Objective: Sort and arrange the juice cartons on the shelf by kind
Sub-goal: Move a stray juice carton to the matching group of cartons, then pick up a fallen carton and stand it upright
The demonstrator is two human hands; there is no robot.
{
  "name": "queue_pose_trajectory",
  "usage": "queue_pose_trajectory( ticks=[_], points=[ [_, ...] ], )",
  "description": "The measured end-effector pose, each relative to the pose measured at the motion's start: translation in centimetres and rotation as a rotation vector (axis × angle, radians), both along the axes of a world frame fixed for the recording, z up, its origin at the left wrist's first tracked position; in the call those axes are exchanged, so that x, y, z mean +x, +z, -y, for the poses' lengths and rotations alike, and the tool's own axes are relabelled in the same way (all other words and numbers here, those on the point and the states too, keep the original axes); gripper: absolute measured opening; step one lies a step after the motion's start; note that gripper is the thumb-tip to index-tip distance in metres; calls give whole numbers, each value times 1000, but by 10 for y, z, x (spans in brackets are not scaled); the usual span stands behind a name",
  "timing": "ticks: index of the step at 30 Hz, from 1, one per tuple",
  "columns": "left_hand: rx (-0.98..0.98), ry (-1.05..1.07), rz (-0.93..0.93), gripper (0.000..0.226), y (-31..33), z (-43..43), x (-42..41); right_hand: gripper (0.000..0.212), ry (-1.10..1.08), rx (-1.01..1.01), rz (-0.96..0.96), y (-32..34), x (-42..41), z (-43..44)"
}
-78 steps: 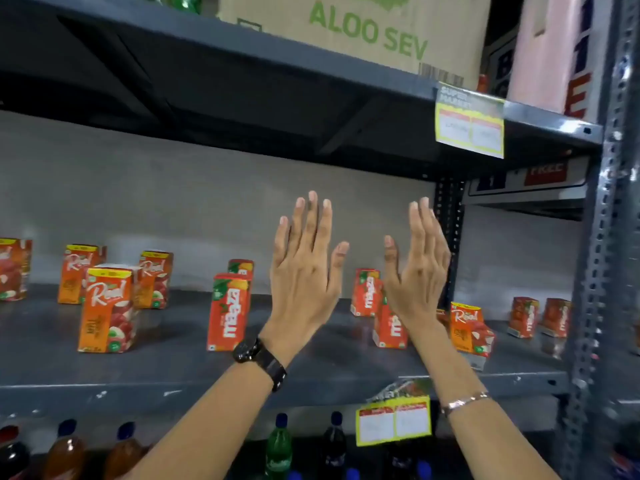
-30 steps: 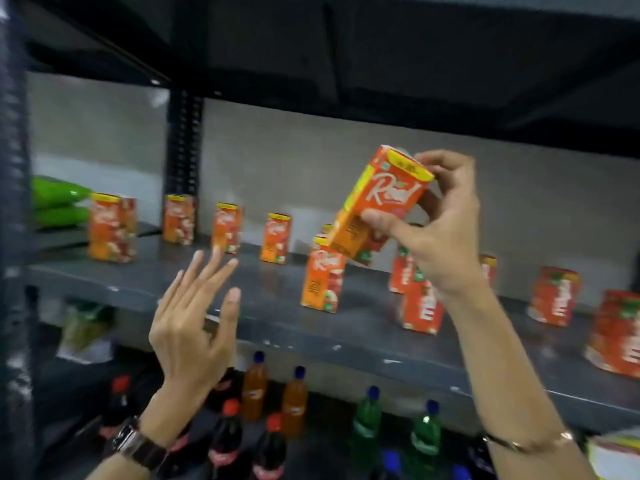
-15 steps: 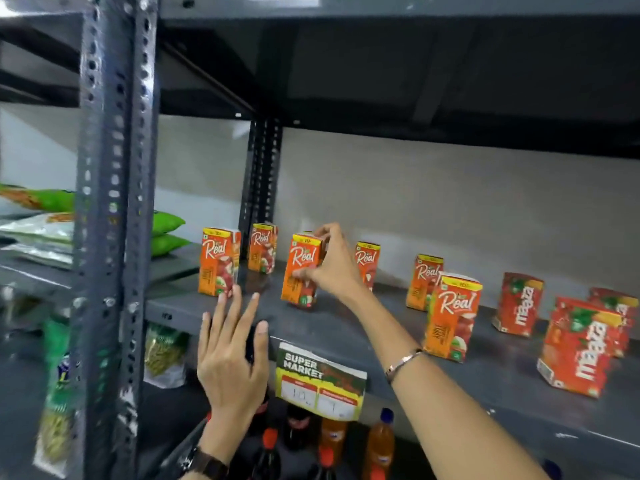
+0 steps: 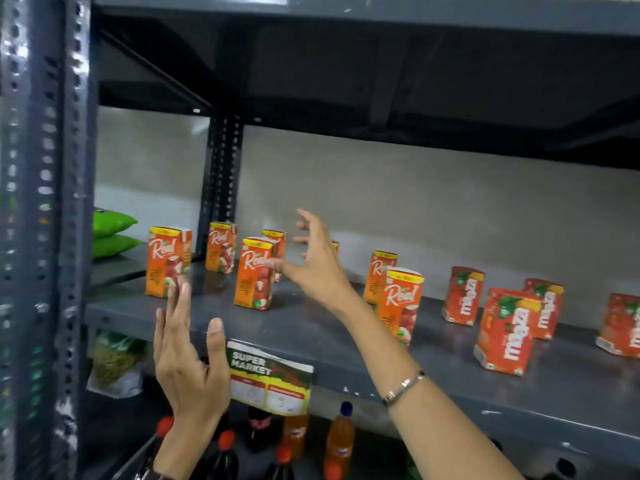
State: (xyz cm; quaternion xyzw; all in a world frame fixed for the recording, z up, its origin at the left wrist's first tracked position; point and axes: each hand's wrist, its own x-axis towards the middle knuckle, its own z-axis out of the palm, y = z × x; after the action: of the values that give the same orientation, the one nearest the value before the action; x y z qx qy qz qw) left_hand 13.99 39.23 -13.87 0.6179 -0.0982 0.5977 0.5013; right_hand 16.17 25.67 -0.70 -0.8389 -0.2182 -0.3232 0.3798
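Note:
Several orange Real juice cartons stand on the grey shelf (image 4: 311, 337) at the left: one at the far left (image 4: 167, 261), one behind it (image 4: 220, 247), one in front (image 4: 255, 274), and one further right (image 4: 401, 303). Red Maaza cartons stand to the right, the nearest one (image 4: 506, 331) by the front edge and another (image 4: 464, 295) further back. My right hand (image 4: 317, 265) hovers just right of the front Real carton, fingers spread and holding nothing. My left hand (image 4: 188, 362) is raised flat before the shelf's front edge, empty.
A perforated steel upright (image 4: 45, 237) stands at the left, another post (image 4: 221, 174) at the back. Green packets (image 4: 110, 233) lie on the neighbouring shelf. A price tag (image 4: 272, 379) hangs from the shelf edge. Soft-drink bottles (image 4: 341, 441) fill the shelf below.
My right hand carried a Real carton leftwards, set it upright among the other Real cartons, let go and drew back slightly to the right. My left hand stayed raised in front of the shelf edge.

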Motion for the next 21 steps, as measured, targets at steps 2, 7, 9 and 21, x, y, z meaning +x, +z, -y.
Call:
queue_pose_trajectory(
  ticks=[2, 7, 9, 21],
  points=[
    [-24, -123, 90, 52, 15, 28, -19, 81, 80, 59, 89, 13, -33, 21],
    [6, -431, 277, 46, 44, 128, -76, 58, 39, 176, 395, 40, -133, 108],
    [22, -562, 288, 44, 47, 177, -103, 53, -68, 172, 486, 45, -171, 153],
    [576, -907, 305, 39, 29, 429, -230, 39, -600, 375, 439, -9, -319, 470]
  ],
)
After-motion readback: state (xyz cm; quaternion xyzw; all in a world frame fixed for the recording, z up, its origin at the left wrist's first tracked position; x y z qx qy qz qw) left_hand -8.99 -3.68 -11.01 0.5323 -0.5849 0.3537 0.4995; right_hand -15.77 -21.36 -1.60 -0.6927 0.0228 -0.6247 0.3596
